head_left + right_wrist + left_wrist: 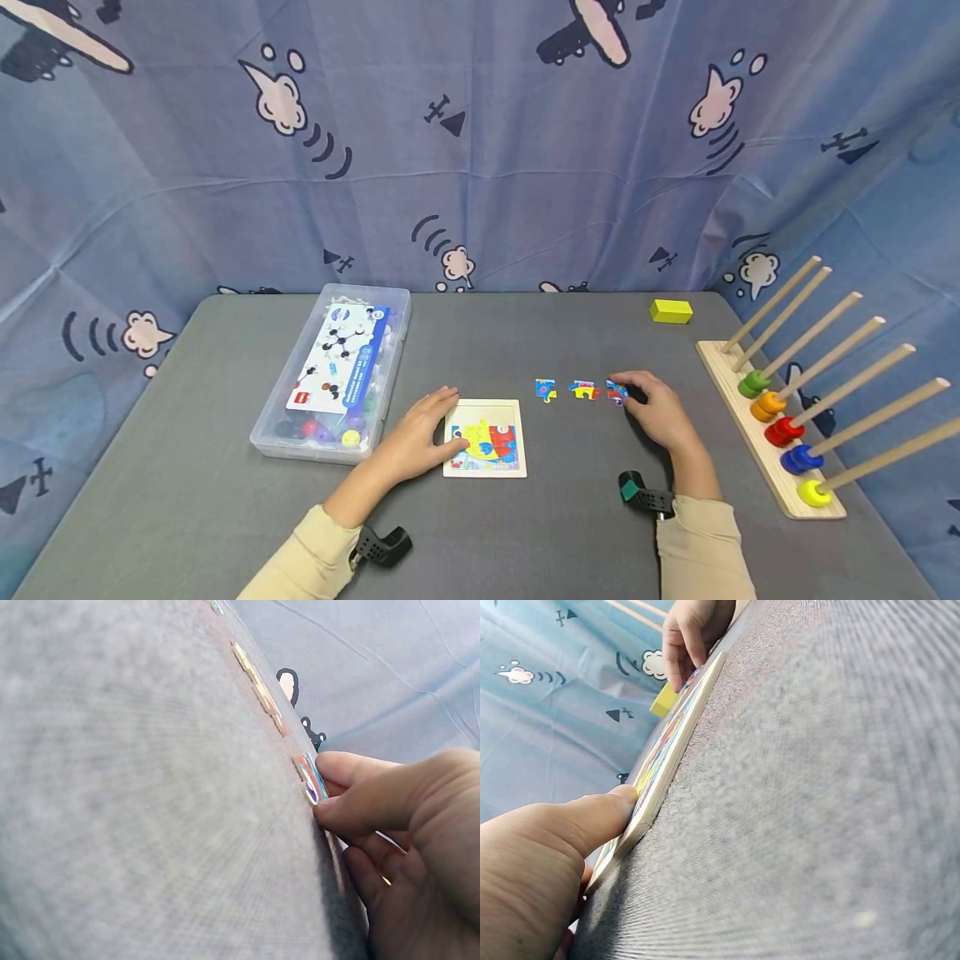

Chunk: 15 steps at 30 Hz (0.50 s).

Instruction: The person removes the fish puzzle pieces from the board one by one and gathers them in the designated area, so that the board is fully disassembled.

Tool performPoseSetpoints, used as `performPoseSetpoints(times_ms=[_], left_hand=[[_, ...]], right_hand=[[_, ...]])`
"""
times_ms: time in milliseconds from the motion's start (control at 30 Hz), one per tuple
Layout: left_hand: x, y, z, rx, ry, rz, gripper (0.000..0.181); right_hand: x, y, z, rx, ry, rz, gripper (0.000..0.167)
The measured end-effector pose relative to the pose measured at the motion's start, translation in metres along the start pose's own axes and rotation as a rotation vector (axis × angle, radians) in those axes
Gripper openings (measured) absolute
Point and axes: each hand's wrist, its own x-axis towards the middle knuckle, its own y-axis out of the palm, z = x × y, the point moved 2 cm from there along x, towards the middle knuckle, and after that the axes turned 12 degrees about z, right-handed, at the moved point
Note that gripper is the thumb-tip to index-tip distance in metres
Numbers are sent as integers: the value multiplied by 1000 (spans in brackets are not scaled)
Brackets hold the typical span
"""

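Right grip [660, 412] is closed in a pinch, thumb and forefinger on the near-right edge of the rightmost puzzle piece [617, 392], which lies on the grey bench [577, 525]. Two other loose pieces lie in a row to its left, each apart from the next: the middle piece [584, 390], yellow and red, and the left piece [546, 390], blue with some yellow.

Left grip [420, 433] is spread rather than clenched: its thumb lies across the left edge of the wooden puzzle tray [485, 473], the tip on the joined pieces, while the fingers reach along to the far left corner. Yellow, red and blue pieces fill the nearer part of the tray, and pale wood shows along its far side.

Just left of the tray, near the left grip, lies a clear plastic box [258, 433] with a molecule-model label [339, 357]. A yellow block [671, 312] sits at the bench's far edge. Well to the right stands a wooden peg rack [750, 433] bearing green, orange, red, blue and yellow rings. Behind hangs a blue patterned curtain [472, 183].
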Motion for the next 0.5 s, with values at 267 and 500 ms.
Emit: performPoseSetpoints(times_ms=[267, 500], left_hand=[[0, 0, 0, -4, 4, -2, 67], [0, 0, 0, -2, -1, 6, 67]], right_hand=[[0, -1, -2, 11, -21, 5, 36], [0, -2, 2, 30, 12, 9, 38]])
